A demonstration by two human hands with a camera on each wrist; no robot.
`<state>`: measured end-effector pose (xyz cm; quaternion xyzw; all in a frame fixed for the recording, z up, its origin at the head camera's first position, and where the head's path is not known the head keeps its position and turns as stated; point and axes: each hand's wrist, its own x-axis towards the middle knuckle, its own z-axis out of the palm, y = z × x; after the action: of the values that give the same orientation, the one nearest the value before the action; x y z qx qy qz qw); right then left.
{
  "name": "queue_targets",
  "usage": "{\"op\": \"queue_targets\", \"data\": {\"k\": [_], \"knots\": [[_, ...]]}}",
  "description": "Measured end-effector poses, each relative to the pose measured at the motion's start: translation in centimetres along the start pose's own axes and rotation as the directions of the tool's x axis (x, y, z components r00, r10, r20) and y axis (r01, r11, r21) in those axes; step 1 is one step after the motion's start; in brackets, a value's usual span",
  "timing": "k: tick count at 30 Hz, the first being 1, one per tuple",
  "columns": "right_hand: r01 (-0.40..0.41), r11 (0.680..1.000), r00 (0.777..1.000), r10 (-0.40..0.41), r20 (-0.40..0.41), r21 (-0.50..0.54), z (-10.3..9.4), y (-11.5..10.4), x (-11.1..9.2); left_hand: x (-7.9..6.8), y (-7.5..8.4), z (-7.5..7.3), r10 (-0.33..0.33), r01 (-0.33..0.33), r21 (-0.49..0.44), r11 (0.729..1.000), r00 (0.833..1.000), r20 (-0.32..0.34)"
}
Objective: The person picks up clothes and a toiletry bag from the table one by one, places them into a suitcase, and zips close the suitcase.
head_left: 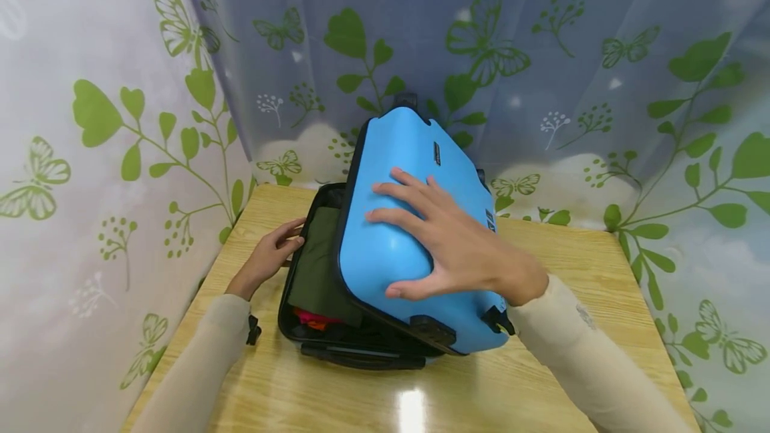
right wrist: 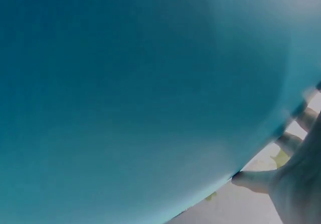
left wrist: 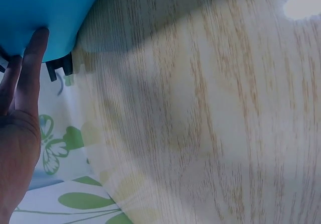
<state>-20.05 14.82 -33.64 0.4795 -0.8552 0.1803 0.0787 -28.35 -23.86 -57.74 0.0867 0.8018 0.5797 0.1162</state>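
Note:
A blue hard-shell suitcase [head_left: 409, 219] lies on a wooden table with its lid tilted partway up, the gap facing left. Folded dark green cloth [head_left: 321, 266] fills the visible part of the lower half, and a bit of red and orange fabric [head_left: 315, 318] shows below it. My right hand [head_left: 442, 236] rests with spread fingers on the outside of the lid. At the lower half's left rim, my left hand [head_left: 271, 256] touches the side; in the left wrist view its straight fingers [left wrist: 32, 68] lie against the blue shell. The lid hides the rest of the contents.
The wooden table [head_left: 559, 366] extends to both sides of the suitcase. A curtain [head_left: 385, 39] printed with green leaves and butterflies stands behind the table and along its left and right sides. A black carry handle [head_left: 363, 356] is on the suitcase's near side.

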Motion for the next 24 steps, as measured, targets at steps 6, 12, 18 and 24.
{"op": "queue_targets", "data": {"k": [6, 12, 18, 24], "knots": [[0.001, 0.999, 0.999, 0.0, 0.033, -0.037, 0.8, -0.7, 1.2, 0.0, -0.2, 0.1, -0.004, 0.004, -0.006, 1.0, 1.0, 0.002], [0.005, 0.997, 0.995, 0.002, 0.096, -0.075, 1.9, -1.3, 2.7, -0.2, -0.2, -0.2, -0.013, 0.013, -0.003, 1.0, 1.0, -0.015], [0.013, 0.993, 0.988, 0.006, 0.157, -0.118, 3.1, -1.9, 3.9, -0.1, 0.0, 0.0, -0.024, 0.023, -0.023, 0.999, 1.0, -0.005], [0.005, 0.99, 0.977, 0.025, 0.212, -0.139, 4.2, -2.4, 4.1, -0.1, 0.2, 0.3, -0.039, 0.039, -0.036, 0.999, 0.999, -0.003]]}}
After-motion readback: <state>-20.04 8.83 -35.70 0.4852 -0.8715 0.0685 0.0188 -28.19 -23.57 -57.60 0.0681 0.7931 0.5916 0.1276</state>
